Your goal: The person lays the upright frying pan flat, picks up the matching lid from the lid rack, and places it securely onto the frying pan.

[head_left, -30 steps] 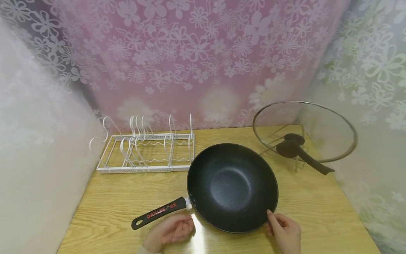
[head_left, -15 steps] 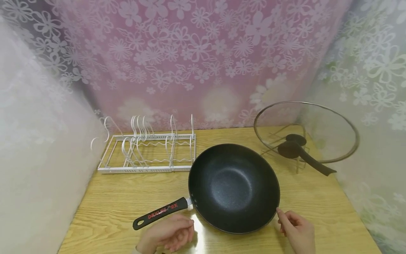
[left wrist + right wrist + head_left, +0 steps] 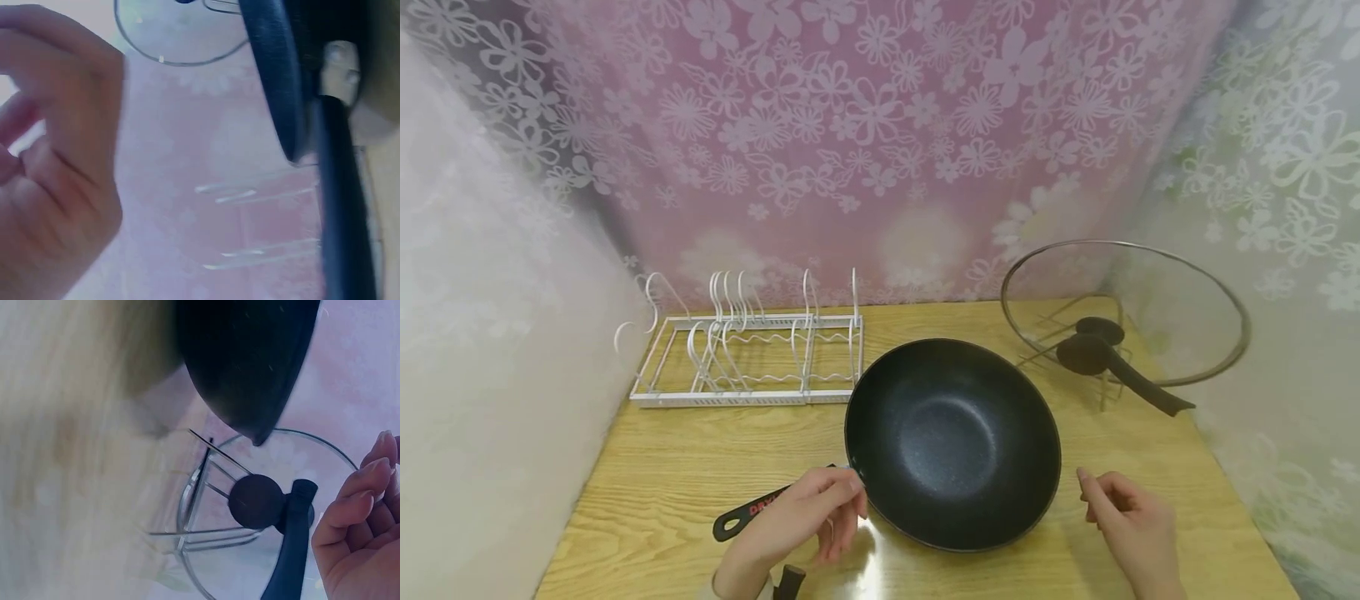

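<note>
Both empty: left hand [image 3: 805,517], right hand [image 3: 1129,525] hung loosely curled. Round black metal wok [image 3: 952,450] looked stiff, hefty; black plastic-looking handle [image 3: 751,512] seemed best grip.

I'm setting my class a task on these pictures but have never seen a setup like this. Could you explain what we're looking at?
There is no machine here: a person works with two bare hands. The widest picture comes from a camera worn on the head, looking forward and down. The two smaller ones come from cameras on the wrists, one beside each hand.

On the wooden table sits a dark pan, its handle pointing left. Behind it, to the left, is a white rack; to the right, a glass lid is propped up at a wire stand.

Neither hand holds anything. The left hand is in front of the handle in the head view, but its wrist view shows a gap. The right hand is just right of the pan.
</note>
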{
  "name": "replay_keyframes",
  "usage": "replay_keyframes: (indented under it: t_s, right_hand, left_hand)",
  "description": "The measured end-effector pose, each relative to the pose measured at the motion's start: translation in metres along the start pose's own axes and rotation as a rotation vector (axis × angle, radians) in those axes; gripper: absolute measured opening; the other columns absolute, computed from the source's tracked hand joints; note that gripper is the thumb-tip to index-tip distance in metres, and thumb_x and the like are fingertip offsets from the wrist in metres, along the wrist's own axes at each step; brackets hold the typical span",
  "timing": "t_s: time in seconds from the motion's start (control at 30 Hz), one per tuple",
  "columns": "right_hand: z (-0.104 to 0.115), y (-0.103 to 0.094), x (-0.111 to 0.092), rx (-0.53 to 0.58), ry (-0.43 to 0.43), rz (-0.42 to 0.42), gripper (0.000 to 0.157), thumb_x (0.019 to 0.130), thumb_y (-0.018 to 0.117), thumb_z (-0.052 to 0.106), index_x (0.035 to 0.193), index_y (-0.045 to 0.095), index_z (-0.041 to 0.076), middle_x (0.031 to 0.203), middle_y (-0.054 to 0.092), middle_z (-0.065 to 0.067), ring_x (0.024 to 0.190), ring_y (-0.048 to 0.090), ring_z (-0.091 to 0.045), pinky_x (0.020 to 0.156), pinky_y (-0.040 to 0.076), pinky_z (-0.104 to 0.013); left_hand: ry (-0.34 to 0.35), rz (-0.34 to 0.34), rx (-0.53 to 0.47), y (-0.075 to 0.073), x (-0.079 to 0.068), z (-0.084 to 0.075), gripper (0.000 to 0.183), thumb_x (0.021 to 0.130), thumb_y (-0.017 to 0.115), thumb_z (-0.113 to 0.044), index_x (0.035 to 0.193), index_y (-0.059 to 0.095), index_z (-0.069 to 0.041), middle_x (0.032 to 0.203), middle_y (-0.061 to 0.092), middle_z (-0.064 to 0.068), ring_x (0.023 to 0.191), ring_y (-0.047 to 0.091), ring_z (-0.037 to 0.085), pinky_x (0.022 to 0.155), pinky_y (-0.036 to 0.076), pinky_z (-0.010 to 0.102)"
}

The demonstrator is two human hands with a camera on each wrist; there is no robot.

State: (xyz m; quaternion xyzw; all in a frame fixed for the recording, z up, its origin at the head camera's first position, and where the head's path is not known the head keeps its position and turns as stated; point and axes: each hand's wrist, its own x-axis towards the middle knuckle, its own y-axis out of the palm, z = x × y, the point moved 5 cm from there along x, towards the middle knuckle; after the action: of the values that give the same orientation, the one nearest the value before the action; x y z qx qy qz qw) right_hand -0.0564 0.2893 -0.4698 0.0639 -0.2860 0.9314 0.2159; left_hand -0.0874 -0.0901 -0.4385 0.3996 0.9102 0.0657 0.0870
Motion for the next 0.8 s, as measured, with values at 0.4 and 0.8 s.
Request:
replay_keyframes:
  t_s: [0.4, 0.8]
  right_hand:
    - [0.021, -0.027, 0.034, -0.059, -0.231, -0.109, 0.031, 0.085, 0.074, 0.001, 0.061, 0.065, 0.018, 0.051, 0.058, 0.006, 0.043, 0.048, 0.001, 0.044, 0.037, -0.013]
    - [0.037, -0.048, 0.067, -0.019, -0.619, -0.371, 0.018, 0.080, 0.069, 0.005, 0.066, 0.069, -0.005, 0.058, 0.060, 0.004, 0.064, 0.048, 0.016, 0.068, 0.036, -0.005]
  left_hand:
    - [0.123, -0.224, 0.235, 0.004, 0.024, -0.048, 0.027, 0.107, 0.044, -0.019, 0.093, 0.057, 0.001, 0.073, 0.061, 0.019, 0.054, 0.058, 0.019, 0.048, 0.048, 0.025]
    - [0.252, -0.529, 0.670, 0.014, 0.045, -0.086, 0.012, 0.102, 0.055, -0.026, 0.095, 0.061, -0.019, 0.072, 0.058, -0.011, 0.060, 0.056, 0.009, 0.058, 0.051, 0.028]
